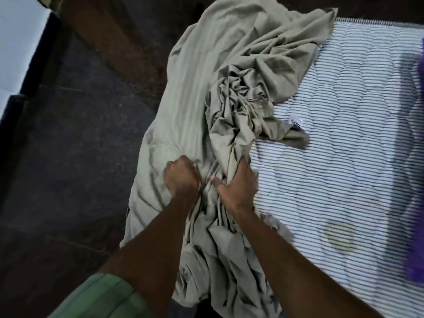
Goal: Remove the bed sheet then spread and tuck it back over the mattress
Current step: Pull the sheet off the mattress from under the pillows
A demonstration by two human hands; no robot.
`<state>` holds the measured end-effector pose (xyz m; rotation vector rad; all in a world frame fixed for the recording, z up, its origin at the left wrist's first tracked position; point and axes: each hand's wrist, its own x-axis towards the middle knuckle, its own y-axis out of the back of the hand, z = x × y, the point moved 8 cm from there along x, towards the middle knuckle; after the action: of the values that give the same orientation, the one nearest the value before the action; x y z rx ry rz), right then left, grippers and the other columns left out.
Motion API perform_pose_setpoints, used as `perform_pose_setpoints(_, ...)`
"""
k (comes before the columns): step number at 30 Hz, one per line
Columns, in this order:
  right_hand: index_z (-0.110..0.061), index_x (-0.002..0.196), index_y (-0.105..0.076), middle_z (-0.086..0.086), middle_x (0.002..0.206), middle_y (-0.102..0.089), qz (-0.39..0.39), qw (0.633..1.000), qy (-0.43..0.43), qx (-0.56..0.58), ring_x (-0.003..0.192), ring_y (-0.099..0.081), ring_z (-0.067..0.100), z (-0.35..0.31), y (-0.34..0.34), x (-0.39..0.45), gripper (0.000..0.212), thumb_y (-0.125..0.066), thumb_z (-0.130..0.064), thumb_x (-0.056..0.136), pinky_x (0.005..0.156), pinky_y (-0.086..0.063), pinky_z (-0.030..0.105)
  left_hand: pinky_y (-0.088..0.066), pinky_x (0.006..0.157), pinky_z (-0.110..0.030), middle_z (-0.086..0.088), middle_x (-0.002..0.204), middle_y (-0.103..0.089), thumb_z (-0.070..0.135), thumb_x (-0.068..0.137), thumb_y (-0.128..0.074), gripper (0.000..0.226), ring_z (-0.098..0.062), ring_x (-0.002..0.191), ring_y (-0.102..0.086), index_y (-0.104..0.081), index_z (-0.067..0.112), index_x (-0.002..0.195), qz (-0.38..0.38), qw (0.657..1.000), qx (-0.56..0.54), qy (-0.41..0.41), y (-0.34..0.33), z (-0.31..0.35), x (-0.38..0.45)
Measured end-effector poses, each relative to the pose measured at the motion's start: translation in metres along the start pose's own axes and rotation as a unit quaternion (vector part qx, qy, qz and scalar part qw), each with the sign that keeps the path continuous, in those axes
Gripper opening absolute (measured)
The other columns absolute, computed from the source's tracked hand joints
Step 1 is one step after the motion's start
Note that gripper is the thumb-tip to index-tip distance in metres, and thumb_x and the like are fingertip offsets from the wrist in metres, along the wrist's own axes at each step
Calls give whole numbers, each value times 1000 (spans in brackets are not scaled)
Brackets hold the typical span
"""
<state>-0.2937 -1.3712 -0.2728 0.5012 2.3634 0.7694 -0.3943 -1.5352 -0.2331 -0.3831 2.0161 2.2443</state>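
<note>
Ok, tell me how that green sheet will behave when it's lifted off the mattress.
Probably floppy: the sheet lies in deep crumples and bunches where the left hand and right hand grip it. Likely light, since both hands gather thick folds. It may drag on the striped mattress rather than slide cleanly.

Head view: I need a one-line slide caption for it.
Both hands, left and right, grip the bunched olive bed sheet on a striped mattress.

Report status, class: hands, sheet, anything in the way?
Left hand and right hand both gripping bunched sheet. Sheet heaped along mattress edge, not spread. Purple cloth on far side.
</note>
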Motion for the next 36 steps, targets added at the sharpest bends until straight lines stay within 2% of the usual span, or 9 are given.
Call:
perform_pose_setpoints(5, -19, 118, -66, 2, 102, -74, -81, 926, -148, 337, 89, -69, 23, -23, -33, -15, 42, -81, -16, 79, 74, -57, 30, -50, 87, -40, -12, 104, -70, 20, 89, -58, 21, -37, 101, -64, -72, 15, 104, -21, 990, -92, -103, -3, -8, -14)
perform_pose_setpoints(10, 2, 122, -69, 18, 111, -74, -94, 721, -294, 620, 98, -72, 30, -7, -63, -44, 41, -57, -28, 95, 90, -59, 36, -35, 110, -36, -17, 142, -59, 24, 109, -42, 39, -34, 131, -52, -59, 5, 138, -116, 955, -260, -81, -21, -23, -77)
perform_pose_setpoints(15, -9, 111, -73, 14, 109, -75, 11, 840, -269, 471, 103, -72, 34, 26, -33, -72, 42, -65, -40, 86, 79, -58, 35, -47, 80, -38, -3, 89, -67, 30, 105, -49, 23, -28, 91, -64, -53, 21, 84, -219, 912, -331, -99, -18, -11, -101)
perform_pose_setpoints(18, -13, 121, -69, 9, 114, -73, 133, 912, -213, 325, 108, -68, 29, 29, -8, -77, 49, -70, -46, 84, 95, -54, 39, -45, 83, -33, 7, 96, -63, 23, 95, -59, 7, -16, 89, -57, -60, 27, 101, -66, 962, -244, -98, 15, -40, -77)
perform_pose_setpoints(20, -13, 125, -67, 9, 119, -71, 156, 928, -189, 281, 112, -65, 27, 19, -2, -83, 58, -71, -53, 82, 99, -51, 39, -41, 99, -40, -1, 126, -58, 25, 83, -66, 42, -23, 114, -54, -54, 25, 123, 56, 987, -151, 4, 33, -85, -56)
perform_pose_setpoints(22, -16, 125, -67, 5, 119, -71, 148, 934, -182, 269, 112, -66, 24, 23, -18, -83, 68, -72, -64, 77, 101, -52, 39, -34, 108, -47, -9, 141, -52, 36, 82, -70, 60, -30, 130, -48, -48, 22, 135, 17, 991, -96, 89, 19, -123, -38)
perform_pose_setpoints(25, -23, 138, -60, -7, 131, -68, 45, 943, -148, 294, 122, -62, 16, 20, -50, -78, 75, -74, -63, 76, 110, -47, 37, -46, 97, -45, -18, 127, -62, 28, 93, -61, 39, -38, 119, -58, -55, 14, 128, -51, 989, -118, 73, -10, -137, -36)
perform_pose_setpoints(30, -22, 113, -69, -12, 98, -72, 12, 917, -179, 357, 95, -67, 10, 30, -46, -78, 37, -69, -53, 93, 92, -51, 25, -46, 78, -42, -17, 107, -68, 17, 101, -49, 20, -36, 97, -61, -65, 6, 108, 95, 962, -219, 133, 3, -132, -67)
perform_pose_setpoints(36, -23, 140, -60, -6, 135, -67, 88, 907, -118, 394, 126, -63, 16, 22, 1, -52, 70, -81, -52, 80, 113, -46, 43, -49, 78, -44, -18, 91, -72, 38, 99, -41, 40, -38, 90, -67, -66, 9, 86, -185, 922, -260, -220, -30, 6, -130)
